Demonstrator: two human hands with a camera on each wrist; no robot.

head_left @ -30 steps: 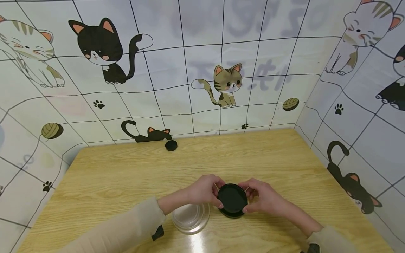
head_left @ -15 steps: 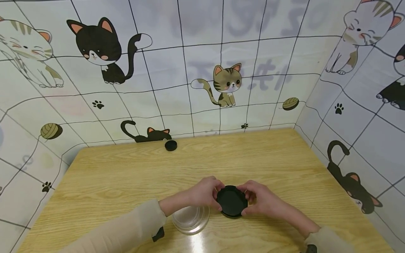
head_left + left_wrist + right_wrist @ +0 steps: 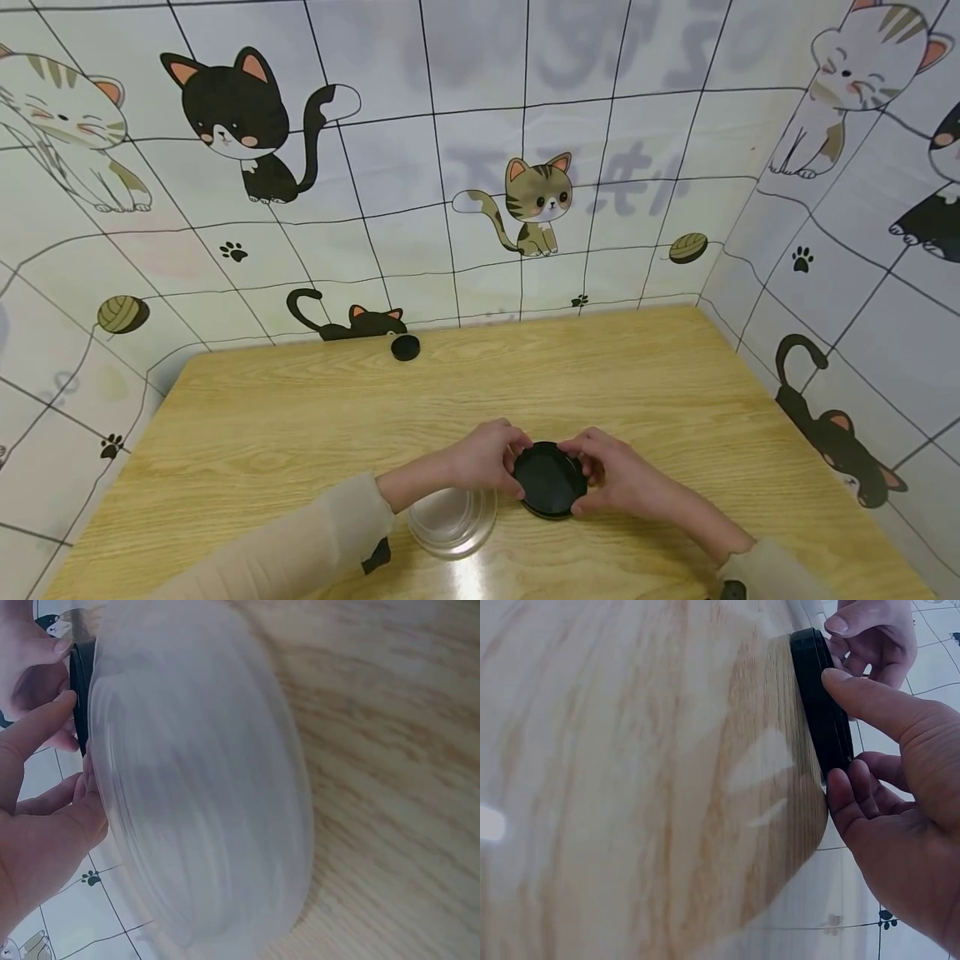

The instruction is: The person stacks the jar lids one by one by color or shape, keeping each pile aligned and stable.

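Both hands hold a black round lid with a low raised rim [image 3: 551,481] between them, just over or on the table. The left hand [image 3: 487,457] grips its left edge between thumb and fingers. On the opposite edge, the right hand [image 3: 630,477] pinches the rim the same way. Seen side-on in the right wrist view, the black lid [image 3: 821,705] looks thick, with a seam along its edge. Beside the left hand stands a clear round container [image 3: 450,529], partly hidden by that hand. It fills much of the left wrist view, where the container's wall [image 3: 202,780] looks hazy.
A small black round cap [image 3: 406,347] lies at the table's back edge, left of the middle. The wood-grain table [image 3: 637,375] meets white walls [image 3: 480,75] printed with cats and grid lines at the back and sides.
The black lid and both hands have come slightly down toward the person, and its upper surface sits a little differently between the fingers. Container and small cap stay put.
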